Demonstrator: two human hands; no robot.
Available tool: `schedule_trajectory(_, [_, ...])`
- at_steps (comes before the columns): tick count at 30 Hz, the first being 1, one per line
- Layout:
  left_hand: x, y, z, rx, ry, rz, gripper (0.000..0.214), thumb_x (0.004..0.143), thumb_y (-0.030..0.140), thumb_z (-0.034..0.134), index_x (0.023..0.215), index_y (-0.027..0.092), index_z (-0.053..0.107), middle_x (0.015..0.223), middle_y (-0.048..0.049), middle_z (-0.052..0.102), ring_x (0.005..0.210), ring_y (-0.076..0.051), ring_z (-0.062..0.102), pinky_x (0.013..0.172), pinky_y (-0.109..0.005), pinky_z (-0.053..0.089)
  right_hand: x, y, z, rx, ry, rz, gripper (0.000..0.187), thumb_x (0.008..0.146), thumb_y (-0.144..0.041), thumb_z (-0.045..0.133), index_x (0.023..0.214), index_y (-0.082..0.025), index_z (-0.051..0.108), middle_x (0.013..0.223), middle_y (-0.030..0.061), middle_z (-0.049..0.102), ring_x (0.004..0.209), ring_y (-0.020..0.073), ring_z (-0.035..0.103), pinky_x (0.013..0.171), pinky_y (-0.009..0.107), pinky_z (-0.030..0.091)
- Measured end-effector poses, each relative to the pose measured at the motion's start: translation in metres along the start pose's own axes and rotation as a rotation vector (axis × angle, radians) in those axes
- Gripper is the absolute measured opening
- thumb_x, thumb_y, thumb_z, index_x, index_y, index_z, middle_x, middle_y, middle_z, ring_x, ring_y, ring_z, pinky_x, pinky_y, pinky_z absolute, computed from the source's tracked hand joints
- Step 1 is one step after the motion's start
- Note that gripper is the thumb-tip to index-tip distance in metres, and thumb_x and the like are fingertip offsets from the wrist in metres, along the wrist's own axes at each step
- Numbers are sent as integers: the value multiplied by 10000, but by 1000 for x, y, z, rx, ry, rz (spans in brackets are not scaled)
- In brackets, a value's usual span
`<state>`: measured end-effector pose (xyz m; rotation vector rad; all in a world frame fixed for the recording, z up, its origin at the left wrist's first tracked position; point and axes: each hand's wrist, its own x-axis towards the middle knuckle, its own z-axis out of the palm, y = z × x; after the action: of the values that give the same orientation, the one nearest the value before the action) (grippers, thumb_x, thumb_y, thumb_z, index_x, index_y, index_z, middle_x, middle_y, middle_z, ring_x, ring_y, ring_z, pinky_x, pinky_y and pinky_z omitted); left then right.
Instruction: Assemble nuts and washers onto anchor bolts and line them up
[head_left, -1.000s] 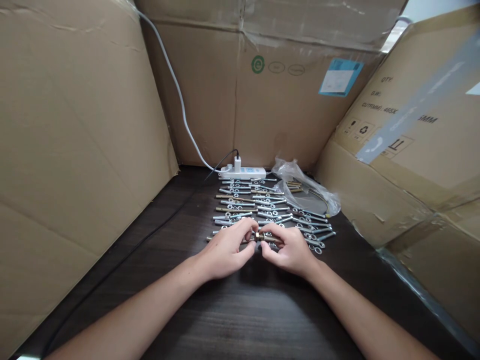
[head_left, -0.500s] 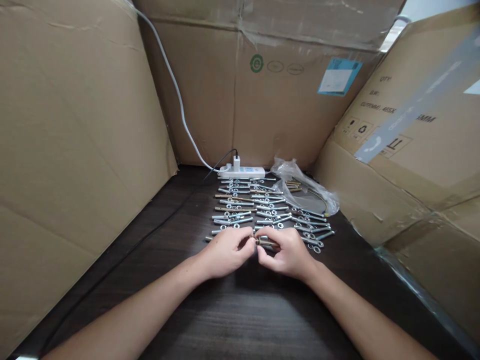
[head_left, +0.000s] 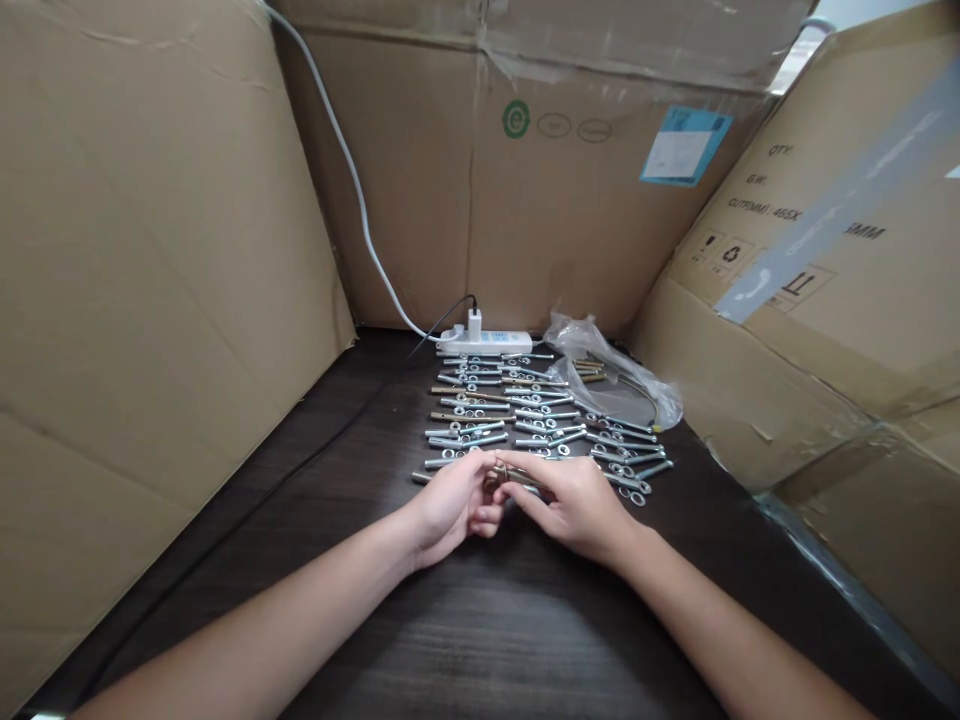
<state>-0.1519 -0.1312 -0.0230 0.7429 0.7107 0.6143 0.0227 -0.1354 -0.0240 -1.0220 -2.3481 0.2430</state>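
Note:
A brass-coloured bolt point(head_left: 513, 474), with what looks like a ring or washer near its left end, is held between my two hands above the dark table. My right hand point(head_left: 581, 505) closes on its shaft, thumb below and index finger stretched along the top. My left hand point(head_left: 454, 508) has its fingers curled at the bolt's left end, its palm turned partly inward; the fingertips of both hands meet there. Fingers hide most of the bolt. Just beyond the hands lie rows of silver bolts point(head_left: 480, 440) and loose washers point(head_left: 562, 451).
A white power strip point(head_left: 495, 342) with a plugged-in adapter stands behind the rows. To its right is a clear plastic bag point(head_left: 622, 395) beside brass-coloured bolts. A black cable point(head_left: 300, 465) crosses the table point(head_left: 480, 640) on the left. Cardboard boxes point(head_left: 390, 200) wall in three sides.
My left hand has rolled so its curled fingers show beneath, its thumb-and-finger pinch loosened. My right index finger has stretched left over the bolt. The view has shifted slightly.

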Motion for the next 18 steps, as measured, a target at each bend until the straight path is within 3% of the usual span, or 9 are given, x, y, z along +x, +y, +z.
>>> schedule_trajectory(5, [1,-1,0,-1,55,-16,172,829,342,407,790,174,410,618,47,370,439,-45,245,441,-183,152,-1,-1,-1,-148,-60,-7,324,894,-317,521,1208,-269,581,854,0,741,661,123,679,586,199,406])
schedule_trajectory(11, [1,-1,0,-4,61,-21,183,834,331,399,770,162,424,626,34,392,450,-47,279,443,-183,169,-1,-1,0,-159,-17,-5,306,885,-290,524,1180,-265,603,841,-11,740,659,120,679,572,201,393])
schedule_trajectory(18, [3,-3,-5,1,40,-11,187,833,335,405,768,161,430,642,28,409,467,-51,304,445,-179,199,-1,0,0,-141,-55,23,332,912,-293,489,1234,-268,570,901,4,738,707,119,684,608,194,423])
